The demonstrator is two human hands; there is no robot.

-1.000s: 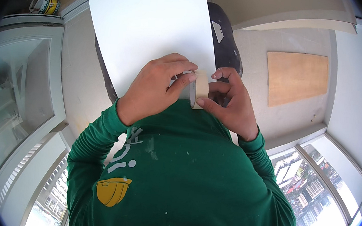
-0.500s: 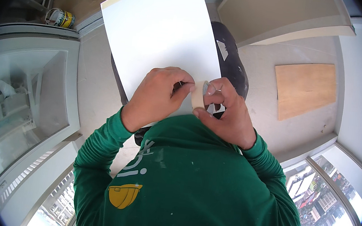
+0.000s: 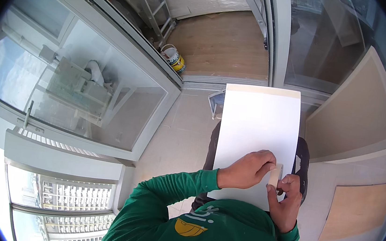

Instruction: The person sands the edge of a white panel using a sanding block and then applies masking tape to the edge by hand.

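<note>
A white rectangular board (image 3: 258, 122) lies across my lap, with a strip of cream tape (image 3: 263, 90) along its far edge. Over its near right part, my right hand (image 3: 285, 205) grips a roll of masking tape (image 3: 274, 178), thumb on the near side and fingers curled at the ring. My left hand (image 3: 246, 171) reaches in from the left, its thumb and fingertips pinched at the top of the roll, where the loose tape end seems to be. The fingers hide part of that end.
A glass door (image 3: 107, 88) stands at the left. Ahead, a bucket (image 3: 175, 60) and a ladder (image 3: 153, 3) stand beyond the door track. To the right are a large leaning panel (image 3: 358, 114) and a brown sheet (image 3: 356, 213) on the floor.
The view has swung left, so the board, my hands and the tape roll sit lower and farther right. Both hands keep their hold at the roll.
</note>
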